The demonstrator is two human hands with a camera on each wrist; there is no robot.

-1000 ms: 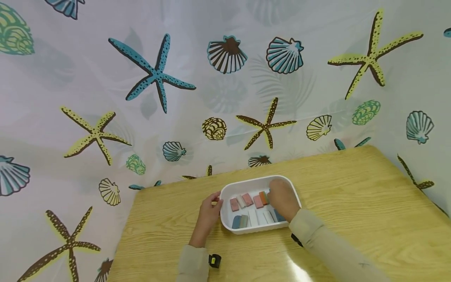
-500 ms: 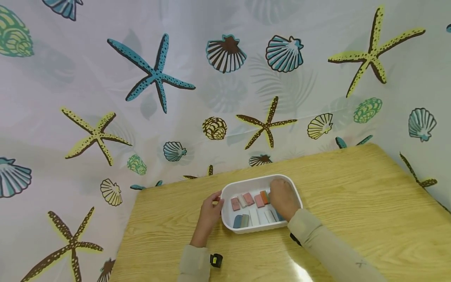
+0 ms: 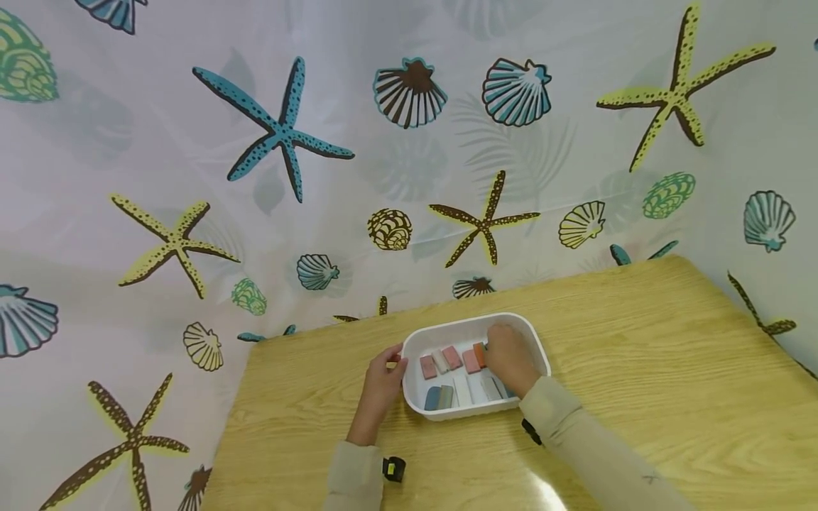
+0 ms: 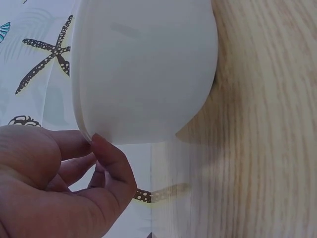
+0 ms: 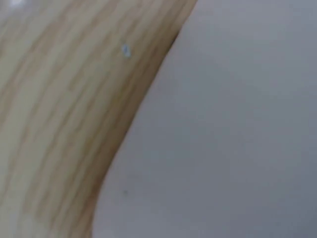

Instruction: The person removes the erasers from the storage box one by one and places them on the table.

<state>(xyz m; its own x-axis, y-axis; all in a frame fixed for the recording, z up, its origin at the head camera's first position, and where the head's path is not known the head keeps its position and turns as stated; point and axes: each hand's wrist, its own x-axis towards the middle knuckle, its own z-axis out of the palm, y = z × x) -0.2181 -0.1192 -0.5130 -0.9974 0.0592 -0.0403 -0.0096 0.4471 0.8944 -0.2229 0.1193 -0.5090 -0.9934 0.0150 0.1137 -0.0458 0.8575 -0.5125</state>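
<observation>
A white plastic tray rests on the table and holds several small blocks that look like erasers. Toward its far side lie pink erasers, a whitish eraser and an orange eraser. Along the near side are a blue eraser, a greyish one and white ones. My left hand pinches the tray's left rim between thumb and fingers, plain in the left wrist view. Inside the tray's right end is my right hand, knuckles up. Its fingertips and anything under them are hidden.
The wood-grain table extends around the tray. Behind it hangs a white cloth printed with starfish and shells. The right wrist view shows only the tray's outer wall and tabletop.
The right hand shifts slightly within the tray's right end, and more of the near-side whitish eraser shows beside it. The left hand keeps its place on the rim.
</observation>
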